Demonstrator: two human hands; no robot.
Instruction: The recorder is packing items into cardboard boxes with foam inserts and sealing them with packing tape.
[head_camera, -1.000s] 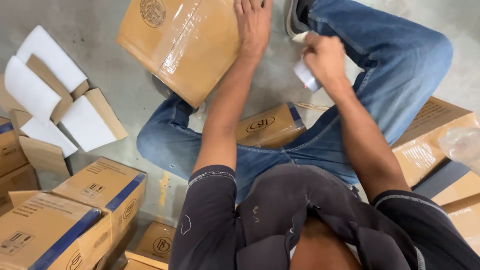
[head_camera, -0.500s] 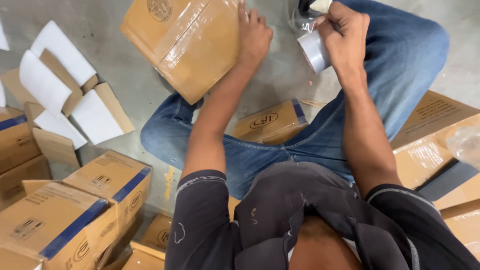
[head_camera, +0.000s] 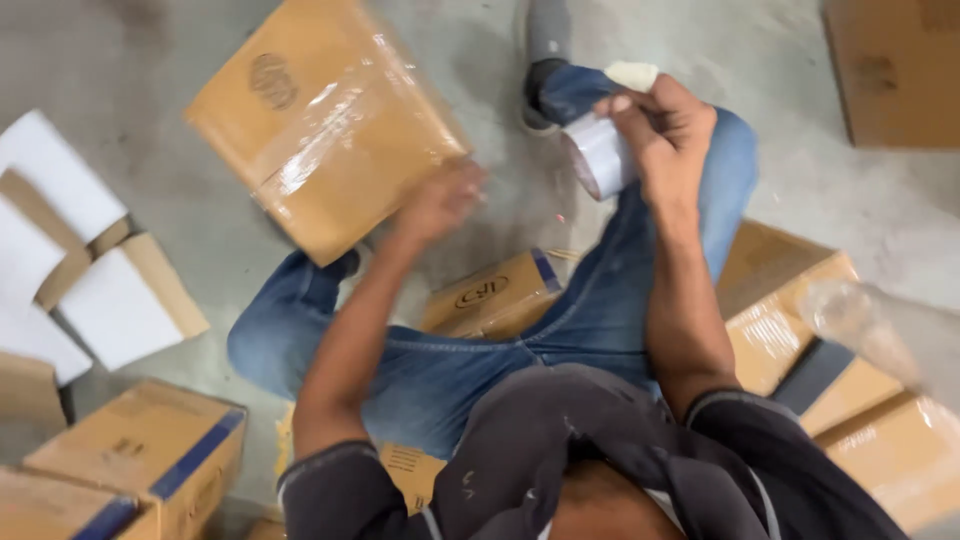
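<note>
Head view: right hand (head_camera: 665, 125) fingers pinching a white tape roll (head_camera: 600, 155); blurred left hand (head_camera: 440, 200) fingers unclear, beside taped brown carton (head_camera: 320, 125).

We saw a bare grey concrete floor (head_camera: 850, 210), evenly lit. Left of the small box (head_camera: 490, 295) that lay on it were loose cardboard flaps with white foam sheets (head_camera: 110, 300). Nearer us on that side stood blue-striped cartons (head_camera: 150, 465). Right of it, taped cartons (head_camera: 790, 320) were stacked. Another carton (head_camera: 890, 70) sat far beyond, right.
</note>
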